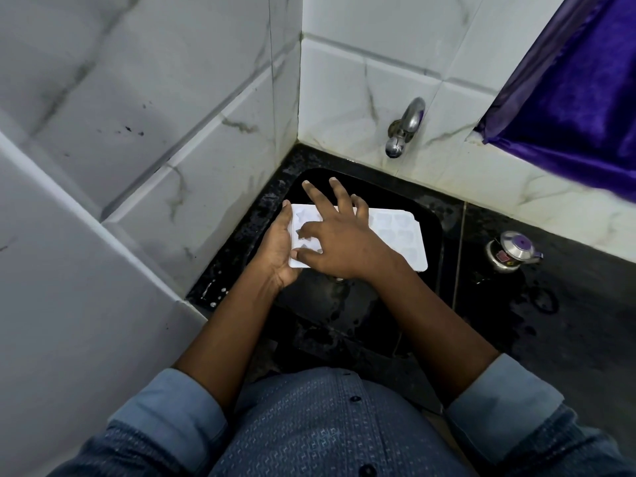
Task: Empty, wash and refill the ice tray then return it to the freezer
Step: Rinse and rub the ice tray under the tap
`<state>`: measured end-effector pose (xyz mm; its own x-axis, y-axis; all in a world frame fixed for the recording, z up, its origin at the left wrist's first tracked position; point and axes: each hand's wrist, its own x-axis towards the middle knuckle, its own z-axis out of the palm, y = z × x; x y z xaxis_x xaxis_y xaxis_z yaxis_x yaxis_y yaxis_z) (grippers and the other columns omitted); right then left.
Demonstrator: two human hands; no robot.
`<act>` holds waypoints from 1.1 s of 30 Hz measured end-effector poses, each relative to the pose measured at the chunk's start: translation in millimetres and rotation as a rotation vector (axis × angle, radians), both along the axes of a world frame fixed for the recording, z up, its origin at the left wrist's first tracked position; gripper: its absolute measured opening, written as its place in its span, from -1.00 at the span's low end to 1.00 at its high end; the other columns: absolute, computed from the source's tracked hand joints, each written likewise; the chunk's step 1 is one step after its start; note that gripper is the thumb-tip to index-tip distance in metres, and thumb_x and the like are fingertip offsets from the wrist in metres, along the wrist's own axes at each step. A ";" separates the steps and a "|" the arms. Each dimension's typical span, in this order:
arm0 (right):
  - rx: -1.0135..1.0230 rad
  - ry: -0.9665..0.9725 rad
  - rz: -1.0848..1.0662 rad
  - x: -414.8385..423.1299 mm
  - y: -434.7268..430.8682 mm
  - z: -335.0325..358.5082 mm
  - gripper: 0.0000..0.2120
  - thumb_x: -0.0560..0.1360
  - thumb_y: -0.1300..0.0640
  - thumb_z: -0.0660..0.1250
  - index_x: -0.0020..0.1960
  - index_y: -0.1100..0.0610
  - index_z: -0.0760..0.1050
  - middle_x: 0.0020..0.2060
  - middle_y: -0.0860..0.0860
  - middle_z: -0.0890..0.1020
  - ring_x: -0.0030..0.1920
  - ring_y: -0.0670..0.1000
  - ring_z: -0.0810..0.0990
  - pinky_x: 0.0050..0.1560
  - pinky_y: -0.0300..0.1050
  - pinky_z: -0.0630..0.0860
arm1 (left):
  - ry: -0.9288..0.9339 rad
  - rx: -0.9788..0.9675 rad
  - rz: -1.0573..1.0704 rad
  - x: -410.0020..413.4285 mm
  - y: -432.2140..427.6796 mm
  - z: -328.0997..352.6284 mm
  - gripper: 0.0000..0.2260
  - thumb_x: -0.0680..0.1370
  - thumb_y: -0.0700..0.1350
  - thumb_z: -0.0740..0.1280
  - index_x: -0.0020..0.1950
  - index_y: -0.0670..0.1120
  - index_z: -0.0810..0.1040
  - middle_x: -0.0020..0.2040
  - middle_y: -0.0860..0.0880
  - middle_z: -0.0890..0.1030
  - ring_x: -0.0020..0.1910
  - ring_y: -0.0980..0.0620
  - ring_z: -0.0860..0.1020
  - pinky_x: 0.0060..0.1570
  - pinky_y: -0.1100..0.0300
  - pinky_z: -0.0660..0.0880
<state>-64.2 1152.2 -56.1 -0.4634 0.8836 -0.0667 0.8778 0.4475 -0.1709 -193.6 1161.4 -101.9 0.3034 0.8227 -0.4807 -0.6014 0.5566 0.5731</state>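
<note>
A white ice tray (399, 235) with shaped cavities is held flat over the black sink (432, 232). My left hand (278, 249) grips its left short edge from the side and below. My right hand (340, 235) lies on top of the tray with fingers spread, the fingertips pressed into the cavities at its left part. The right half of the tray is uncovered and its cavities look empty. A chrome tap (404, 127) sticks out of the tiled wall above the sink; no water runs from it.
The sink sits in a wet black stone counter (550, 304) in a corner of white marble-look tiles. A small steel vessel with a purple knob (512, 251) stands on the counter to the right. A purple curtain (578, 98) hangs at upper right.
</note>
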 end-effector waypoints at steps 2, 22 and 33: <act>-0.011 -0.010 0.002 0.4 0.4 -0.5 -0.55 0.52 -0.40 0.30 0.26 -0.19 0.64 0.71 -0.07 -0.14 0.67 0.19 -0.29 0.57 0.36 -0.15 | 0.015 -0.004 0.002 -0.9 -1.0 0.6 -0.40 0.71 0.33 0.02 0.21 -0.10 0.64 0.12 -0.24 0.74 0.02 -0.14 0.76 -0.04 -0.02 0.69; -0.054 -0.015 0.009 0.0 -2.4 -1.9 -0.38 0.43 -0.59 0.19 0.15 -0.16 0.65 0.71 -0.10 -0.11 0.67 0.15 -0.31 0.56 0.40 -0.19 | 0.028 0.000 -0.028 0.9 -6.2 -7.2 -0.36 0.71 0.34 0.02 0.44 -0.13 0.52 0.17 -0.21 0.73 0.10 -0.11 0.74 -0.06 0.02 0.71; -0.004 0.045 -0.024 -1.2 -7.2 -0.9 -0.40 0.53 -0.53 0.08 0.16 -0.16 0.67 0.71 -0.08 -0.09 0.68 0.16 -0.28 0.56 0.38 -0.21 | 0.066 0.052 -0.041 -0.1 -1.7 -10.6 -0.40 0.70 0.34 0.03 0.33 -0.09 0.58 0.17 -0.19 0.74 0.13 -0.10 0.73 0.08 -0.03 0.67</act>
